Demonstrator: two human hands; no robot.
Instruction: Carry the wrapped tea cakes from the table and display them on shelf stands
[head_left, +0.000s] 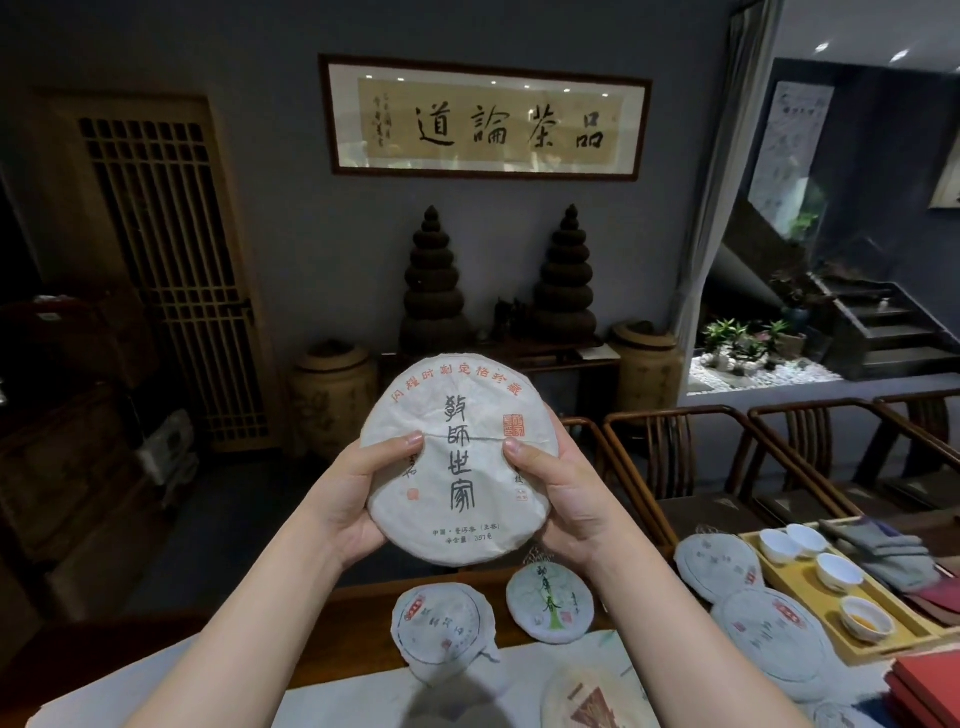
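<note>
A round tea cake (460, 462) wrapped in white paper with black and orange characters is held up in front of me, face toward the camera. My left hand (358, 493) grips its left edge and my right hand (558, 493) grips its right edge, thumbs on the front. Below, on the wooden table (363, 603), lie several more wrapped tea cakes: one (441, 631) at lower centre, a smaller one (550, 603) with green print, one (719, 566) beside the tray, one (774, 639) further right and one (592, 701) at the bottom edge. No shelf stand is in view.
A yellow tray (810, 597) with small white cups stands at the right, with grey cloths (883, 556) and red boxes (930, 686) beside it. Wooden chairs (675, 457) line the table's far side. Behind are clay jars (335, 395), dark stacked towers (436, 291) and a lattice door (171, 270).
</note>
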